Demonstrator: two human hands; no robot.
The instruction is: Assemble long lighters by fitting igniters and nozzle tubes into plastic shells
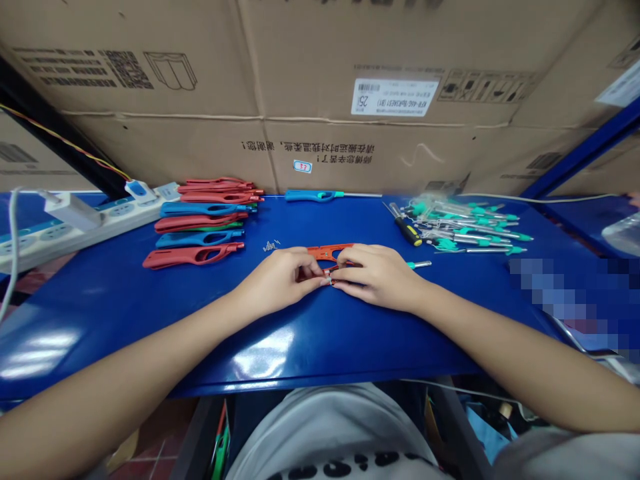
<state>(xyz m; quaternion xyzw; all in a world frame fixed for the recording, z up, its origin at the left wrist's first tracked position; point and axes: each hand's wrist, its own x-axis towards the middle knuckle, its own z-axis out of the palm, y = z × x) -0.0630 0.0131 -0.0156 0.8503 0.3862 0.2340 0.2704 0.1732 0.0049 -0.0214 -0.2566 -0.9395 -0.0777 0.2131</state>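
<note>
An open orange-red casing (326, 254) lies on the blue table between my two hands, partly covered by them. My left hand (287, 277) is closed, its thumb and fingertips pinching a small pale part (328, 281) at the casing's near side. Fingertips of my right hand (380, 275) meet the same spot from the right, also pinched together; what they hold is too small to name. A rod with a green base (419, 265) sticks out to the right of my right hand. Small metal pieces (271, 245) lie just beyond my left hand.
Red and blue casings (195, 255) are stacked at the left, near a white power strip (123, 212). A blue lighter (313, 195) lies at the back. At the right are a yellow-black screwdriver (411, 231) and several green-tipped rods (475, 227). Cardboard (310, 87) stands behind the table.
</note>
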